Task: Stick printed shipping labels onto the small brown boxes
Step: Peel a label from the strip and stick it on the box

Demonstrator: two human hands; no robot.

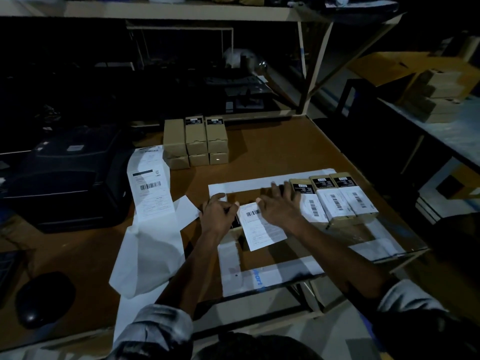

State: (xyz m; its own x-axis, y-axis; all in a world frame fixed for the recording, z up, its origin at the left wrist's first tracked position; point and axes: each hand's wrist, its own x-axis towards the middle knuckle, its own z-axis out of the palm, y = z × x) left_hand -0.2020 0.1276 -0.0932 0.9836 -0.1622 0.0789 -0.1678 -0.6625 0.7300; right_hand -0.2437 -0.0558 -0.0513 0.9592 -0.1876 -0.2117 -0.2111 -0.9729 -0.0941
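Two hands on one box (235, 231): left hand (217, 215) curled gripping its left side, right hand (279, 207) flat-fingered pressing the label (262, 228), whose long axis runs toward the person.

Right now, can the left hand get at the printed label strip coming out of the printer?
Probably yes. The label strip lies in the open beside the left hand, with only bare table and loose backing paper between. But that hand must first let go of the box.

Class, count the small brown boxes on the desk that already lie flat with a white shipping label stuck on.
3, side by side right of the right hand: near, middle, far. The box under the hands is hidden, its label half on.
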